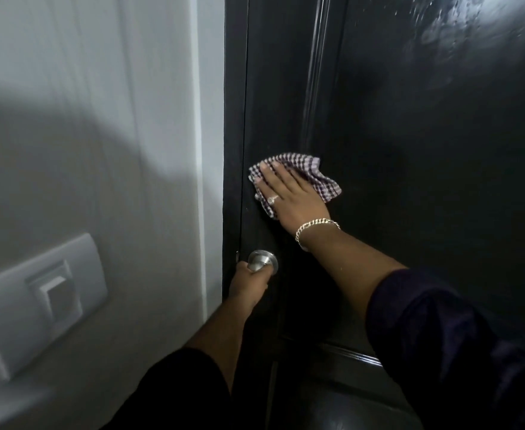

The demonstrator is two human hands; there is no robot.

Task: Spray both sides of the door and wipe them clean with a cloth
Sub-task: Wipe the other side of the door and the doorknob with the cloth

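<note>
A black panelled door (410, 150) fills the right half of the view, with wet spray droplets glistening at its upper right. My right hand (289, 197) lies flat with straight fingers on a checked cloth (320, 178), pressing it against the door near its left edge, a little above the knob. My left hand (250, 282) grips the round silver door knob (262, 260) from below. No spray bottle is in view.
A white wall (84, 119) takes up the left half, with a white light switch plate (38, 299) at the lower left. The black door frame (233, 119) runs vertically between the wall and the door.
</note>
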